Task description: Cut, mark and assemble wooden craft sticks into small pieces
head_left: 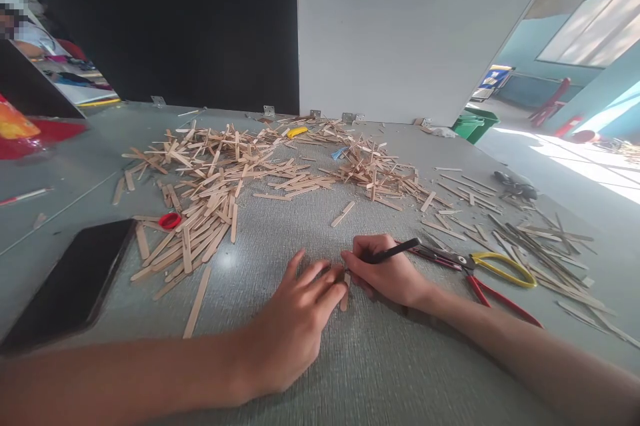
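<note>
My right hand (383, 269) is closed around a black pen (397, 251), its upper end slanting up to the right. Below the pen hand lies a short wooden craft stick (345, 294), flat on the grey table. My left hand (305, 309) rests beside it with fingers spread, the fingertips at the stick's edge; whether they press on it is hard to see. The pen's tip is hidden by my fingers. Just right of my right hand lie scissors-like cutters (473, 266) with one yellow and one red handle.
Heaped craft sticks (210, 213) spread across the table's middle. A dark phone (75, 279) and a red ring (170, 221) lie left. Thin wood strips (540, 246) are scattered right. Black and white panels (390, 33) stand behind, with a green bin (473, 125) beyond.
</note>
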The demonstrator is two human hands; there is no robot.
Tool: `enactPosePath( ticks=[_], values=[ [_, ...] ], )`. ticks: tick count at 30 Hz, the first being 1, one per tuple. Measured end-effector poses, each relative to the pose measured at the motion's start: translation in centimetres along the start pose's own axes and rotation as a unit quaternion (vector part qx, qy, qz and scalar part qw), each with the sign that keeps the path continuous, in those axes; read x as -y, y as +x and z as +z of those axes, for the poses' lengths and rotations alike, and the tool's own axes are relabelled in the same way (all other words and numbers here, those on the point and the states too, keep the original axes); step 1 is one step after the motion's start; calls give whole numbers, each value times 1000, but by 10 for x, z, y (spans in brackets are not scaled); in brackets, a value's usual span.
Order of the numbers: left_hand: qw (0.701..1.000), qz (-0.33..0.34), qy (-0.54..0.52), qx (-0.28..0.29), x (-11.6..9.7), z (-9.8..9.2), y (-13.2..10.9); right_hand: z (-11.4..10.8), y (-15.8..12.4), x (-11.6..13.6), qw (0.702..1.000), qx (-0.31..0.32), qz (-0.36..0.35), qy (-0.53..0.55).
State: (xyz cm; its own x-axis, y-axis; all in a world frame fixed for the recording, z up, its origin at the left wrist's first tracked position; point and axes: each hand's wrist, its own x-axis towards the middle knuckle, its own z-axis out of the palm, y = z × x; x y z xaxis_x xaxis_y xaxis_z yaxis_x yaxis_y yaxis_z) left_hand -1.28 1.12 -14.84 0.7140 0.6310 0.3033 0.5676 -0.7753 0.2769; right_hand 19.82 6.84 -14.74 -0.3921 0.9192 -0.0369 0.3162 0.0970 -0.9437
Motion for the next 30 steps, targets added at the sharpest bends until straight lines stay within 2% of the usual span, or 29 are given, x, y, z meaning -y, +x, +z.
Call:
enactPosePath(
  ticks=[7, 12, 19, 25, 30],
  values=[
    [1000, -20, -7, 18, -1, -1, 2, 2, 0, 0, 1000, -20, 9, 6],
    [999, -35, -24, 26, -2, -4, 2, 1, 1, -1, 996, -29, 43, 68],
    [998, -17, -21, 48, -5, -9, 4, -3, 3, 0, 988, -88, 49, 113],
    [999, -25, -8, 45, -5, -8, 4, -1, -1, 1, 998, -16, 24, 60],
    [999, -10, 1, 36, -3, -5, 2, -2, -1, -1, 999, 16, 5, 44]
  ],
)
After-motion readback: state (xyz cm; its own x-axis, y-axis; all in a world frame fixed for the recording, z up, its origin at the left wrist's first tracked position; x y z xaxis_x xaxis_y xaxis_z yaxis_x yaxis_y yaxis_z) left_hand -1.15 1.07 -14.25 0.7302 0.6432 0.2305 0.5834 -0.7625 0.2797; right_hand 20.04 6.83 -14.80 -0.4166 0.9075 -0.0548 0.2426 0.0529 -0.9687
